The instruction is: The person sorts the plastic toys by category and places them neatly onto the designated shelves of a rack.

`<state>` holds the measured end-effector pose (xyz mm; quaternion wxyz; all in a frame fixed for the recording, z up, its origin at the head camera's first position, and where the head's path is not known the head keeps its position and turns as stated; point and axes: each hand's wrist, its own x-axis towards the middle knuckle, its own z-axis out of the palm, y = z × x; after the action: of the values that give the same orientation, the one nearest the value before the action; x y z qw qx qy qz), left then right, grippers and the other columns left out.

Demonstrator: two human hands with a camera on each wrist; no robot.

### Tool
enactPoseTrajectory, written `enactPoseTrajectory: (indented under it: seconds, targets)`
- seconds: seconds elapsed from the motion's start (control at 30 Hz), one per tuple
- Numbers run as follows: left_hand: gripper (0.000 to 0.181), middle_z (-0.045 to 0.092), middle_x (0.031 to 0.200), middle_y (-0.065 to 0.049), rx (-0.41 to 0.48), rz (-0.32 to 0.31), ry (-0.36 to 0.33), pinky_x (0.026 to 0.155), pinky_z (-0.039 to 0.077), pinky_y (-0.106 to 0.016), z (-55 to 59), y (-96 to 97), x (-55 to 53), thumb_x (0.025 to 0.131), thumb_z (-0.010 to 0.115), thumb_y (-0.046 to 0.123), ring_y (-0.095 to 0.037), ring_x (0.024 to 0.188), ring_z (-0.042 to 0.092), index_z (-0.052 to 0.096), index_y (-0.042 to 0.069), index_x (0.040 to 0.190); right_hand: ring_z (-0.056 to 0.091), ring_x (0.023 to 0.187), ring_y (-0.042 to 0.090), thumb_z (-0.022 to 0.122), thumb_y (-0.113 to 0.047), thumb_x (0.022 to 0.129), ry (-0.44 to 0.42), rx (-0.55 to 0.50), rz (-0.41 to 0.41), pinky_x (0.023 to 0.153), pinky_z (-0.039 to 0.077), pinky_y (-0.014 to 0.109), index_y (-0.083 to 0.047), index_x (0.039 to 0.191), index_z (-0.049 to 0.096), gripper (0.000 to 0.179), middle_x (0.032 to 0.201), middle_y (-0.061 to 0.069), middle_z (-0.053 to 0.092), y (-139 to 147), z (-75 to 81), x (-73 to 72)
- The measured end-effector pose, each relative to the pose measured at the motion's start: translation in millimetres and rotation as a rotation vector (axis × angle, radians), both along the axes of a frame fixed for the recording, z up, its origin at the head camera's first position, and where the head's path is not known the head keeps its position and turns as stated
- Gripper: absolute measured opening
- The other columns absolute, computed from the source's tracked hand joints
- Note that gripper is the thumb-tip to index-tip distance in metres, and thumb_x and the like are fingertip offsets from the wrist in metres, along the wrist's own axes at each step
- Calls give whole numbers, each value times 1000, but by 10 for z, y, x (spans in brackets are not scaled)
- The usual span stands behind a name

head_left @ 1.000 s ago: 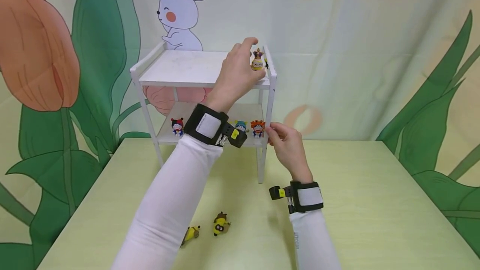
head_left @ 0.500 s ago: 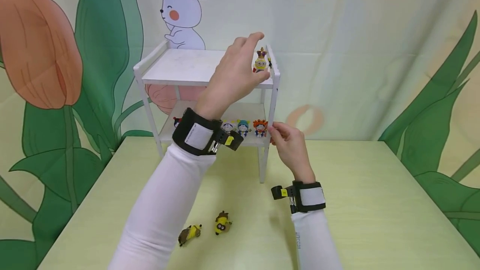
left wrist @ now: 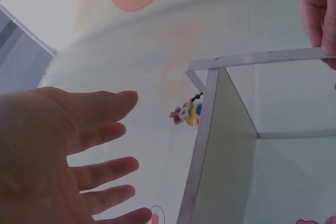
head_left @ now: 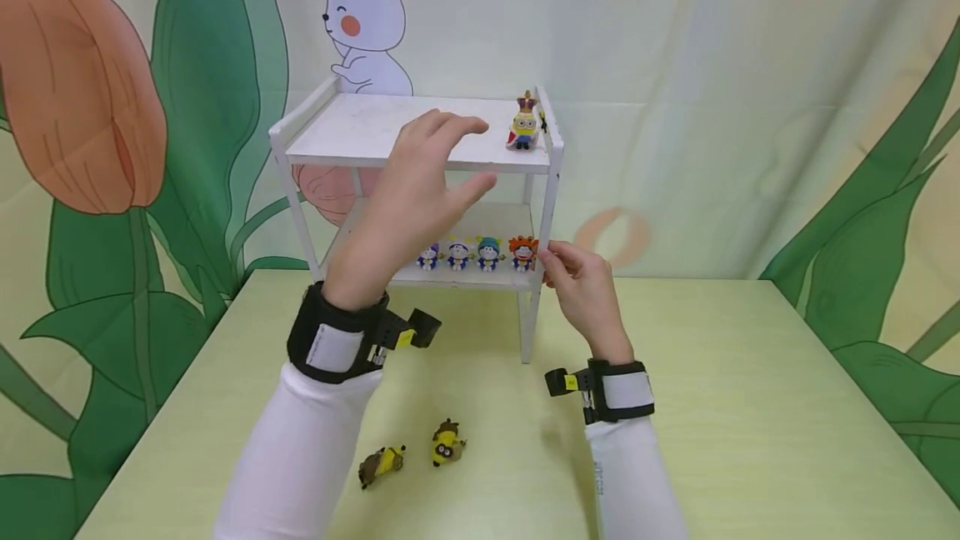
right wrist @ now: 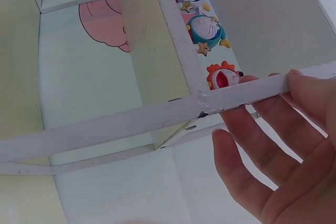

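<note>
My left hand (head_left: 408, 198) hangs in front of the small white shelf (head_left: 360, 125), fingers spread and thumb apart, holding nothing. A crowned minion figurine (head_left: 524, 125) stands upright at the right end of the top board; it also shows past the fingertips in the left wrist view. With thumb in front and fingers behind, my right hand (head_left: 588, 298) grips the shelf's right front post (right wrist: 105, 127). Just inside that post, on the lower board, is a figurine with a spiky orange-red hat (head_left: 522, 252).
Several blue-and-white cat figurines (head_left: 489, 253) line the lower board; my left arm hides its left part. Two yellow-and-brown minion figurines (head_left: 447, 443) (head_left: 382, 465) lie on the pale table (head_left: 750, 407) in front. A printed curtain (head_left: 712, 107) hangs behind.
My left hand has let go of the crowned minion, which now stands on the top board, and has drawn back left and down. The right hand keeps its grip on the post.
</note>
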<state>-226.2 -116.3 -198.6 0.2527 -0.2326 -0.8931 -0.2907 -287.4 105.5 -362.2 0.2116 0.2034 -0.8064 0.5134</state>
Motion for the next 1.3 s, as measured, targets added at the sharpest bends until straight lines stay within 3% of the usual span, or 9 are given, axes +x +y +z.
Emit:
enactPoseTrajectory:
  seconds: [0.17, 0.37, 0.57, 0.73, 0.97, 1.13, 1.3]
  targets:
    - [44, 52, 135, -11, 69, -35, -25, 98, 41, -43, -226, -225, 73, 93, 69, 22, -26, 122, 46, 57, 8, 133, 63, 76, 32, 58, -21, 100, -15, -10, 0, 70, 55, 40, 1, 109, 71, 26, 91, 11, 70, 7, -14, -4]
    - [40, 58, 128, -13, 111, -85, -37, 94, 45, -43, -579, -475, 63, 93, 69, 14, -27, 119, 51, 60, 3, 129, 63, 76, 34, 59, -21, 100, -18, -19, 6, 71, 55, 43, 0, 109, 71, 26, 91, 11, 71, 2, -5, 1]
    - [38, 63, 121, -14, 53, -139, -88, 90, 49, -44, -977, -569, 72, 91, 71, 12, -28, 108, 58, 61, 1, 127, 63, 77, 36, 59, -20, 100, -21, -15, 3, 72, 55, 47, 0, 109, 71, 26, 92, 13, 71, 6, 7, 3]
    - [37, 64, 121, -12, -86, -206, -206, 93, 49, -44, -1357, -518, 51, 93, 68, 10, -28, 109, 60, 60, 2, 128, 63, 79, 40, 59, -20, 99, -31, -28, 8, 75, 55, 51, 2, 110, 70, 26, 93, 14, 71, 1, 13, 2]
    - [33, 67, 110, -11, -228, -271, -293, 88, 51, -40, -1806, -500, 71, 92, 69, 9, -26, 101, 63, 61, 2, 123, 64, 79, 34, 59, -22, 99, -49, -22, 10, 75, 56, 44, 0, 110, 71, 27, 93, 12, 71, -25, 17, 8]
    - [30, 66, 100, -4, -294, -261, -391, 81, 52, -37, -1980, -468, 111, 90, 71, 12, -21, 91, 61, 63, 5, 119, 64, 79, 35, 59, -23, 99, -48, -15, 3, 74, 56, 42, 0, 110, 71, 28, 93, 12, 71, -15, 17, 12]
    - [30, 64, 99, -1, -305, -338, -573, 82, 50, -36, -2062, -416, 196, 93, 69, 17, -19, 91, 59, 64, 8, 121, 64, 78, 34, 60, -23, 99, -43, -22, -2, 74, 56, 45, 0, 110, 71, 28, 92, 13, 71, -6, 3, 13]
